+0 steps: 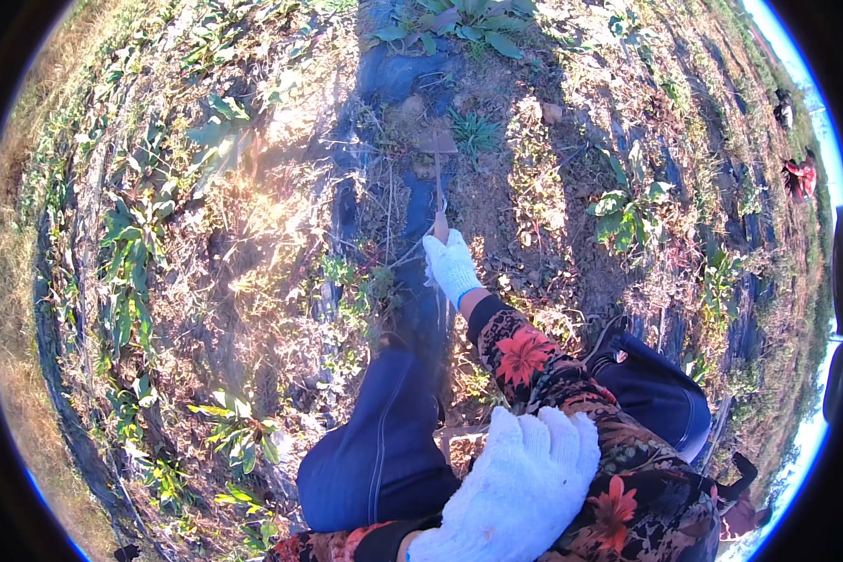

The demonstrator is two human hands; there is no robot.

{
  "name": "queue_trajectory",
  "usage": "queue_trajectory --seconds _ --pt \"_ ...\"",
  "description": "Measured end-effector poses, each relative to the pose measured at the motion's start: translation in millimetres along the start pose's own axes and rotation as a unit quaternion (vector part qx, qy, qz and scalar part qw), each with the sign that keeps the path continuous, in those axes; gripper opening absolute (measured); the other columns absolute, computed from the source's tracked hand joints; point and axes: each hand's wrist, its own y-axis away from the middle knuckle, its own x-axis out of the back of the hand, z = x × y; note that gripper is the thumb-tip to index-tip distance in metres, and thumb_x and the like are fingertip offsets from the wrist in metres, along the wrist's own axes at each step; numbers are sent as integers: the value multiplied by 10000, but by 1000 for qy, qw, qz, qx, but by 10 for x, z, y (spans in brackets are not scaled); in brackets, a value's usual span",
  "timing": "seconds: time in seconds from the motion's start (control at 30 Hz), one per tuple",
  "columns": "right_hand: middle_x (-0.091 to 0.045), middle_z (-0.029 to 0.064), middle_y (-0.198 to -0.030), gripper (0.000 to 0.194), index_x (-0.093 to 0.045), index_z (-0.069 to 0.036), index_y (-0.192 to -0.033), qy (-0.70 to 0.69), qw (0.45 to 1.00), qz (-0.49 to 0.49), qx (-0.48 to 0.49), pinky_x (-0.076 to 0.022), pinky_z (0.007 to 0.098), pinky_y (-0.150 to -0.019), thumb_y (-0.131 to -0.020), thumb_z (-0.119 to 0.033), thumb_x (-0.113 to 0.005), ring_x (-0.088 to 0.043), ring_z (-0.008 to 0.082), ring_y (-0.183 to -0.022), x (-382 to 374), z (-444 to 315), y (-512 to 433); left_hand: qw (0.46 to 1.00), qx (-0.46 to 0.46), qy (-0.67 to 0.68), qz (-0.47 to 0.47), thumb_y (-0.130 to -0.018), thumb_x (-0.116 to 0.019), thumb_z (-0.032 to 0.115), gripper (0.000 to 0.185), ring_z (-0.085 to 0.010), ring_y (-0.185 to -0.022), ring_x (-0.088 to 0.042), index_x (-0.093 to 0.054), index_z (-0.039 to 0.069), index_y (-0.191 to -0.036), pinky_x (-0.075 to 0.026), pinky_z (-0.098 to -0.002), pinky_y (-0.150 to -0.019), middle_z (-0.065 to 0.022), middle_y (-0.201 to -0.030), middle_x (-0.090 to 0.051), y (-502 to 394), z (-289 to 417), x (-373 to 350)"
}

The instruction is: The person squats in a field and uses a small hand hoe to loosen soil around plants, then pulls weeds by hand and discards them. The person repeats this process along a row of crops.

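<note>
A white knitted glove covers my right hand (452, 267), stretched forward and closed on the handle of a small hand hoe (438, 175). The hoe's flat metal blade lies at or just above the soil, beside a small green grassy weed (473, 133). My left hand (520, 485), gloved in white too, is close to the camera in front of my body, over my right forearm. Its back faces up and its fingers lie side by side; the palm side is hidden, so whether it holds anything does not show.
Dark plastic mulch film (418, 281) runs ahead between my bent knees. A large leafy plant (474, 21) grows at its far end, more leafy plants (130, 267) at left and another (625, 218) at right. Dry stems litter the soil. People (801, 175) are at the far right.
</note>
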Motion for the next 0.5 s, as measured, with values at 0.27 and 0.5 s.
queue_trajectory --seconds 0.27,0.5 --pt "-599 43 -766 287 -496 -50 -1133 128 992 -22 -9 -526 380 -510 -1039 -255 -672 -619 187 -589 -305 -252 -322 998 -18 -42 31 -859 -656 183 424 -265 -873 -600 -642 -21 -1230 -481 -424 -766 -111 -950 -598 -61 57 -61" --pt "-639 93 -773 350 -519 -4 -1175 -1 999 -39 5 -566 395 -509 -1031 -272 -693 -664 210 -581 -154 -384 -374 999 -3 7 -31 -882 -641 180 433 -278 -879 -615 -633 -23 -1265 -514 -448 -803 -151 -1028 -631 -121 92 -13"
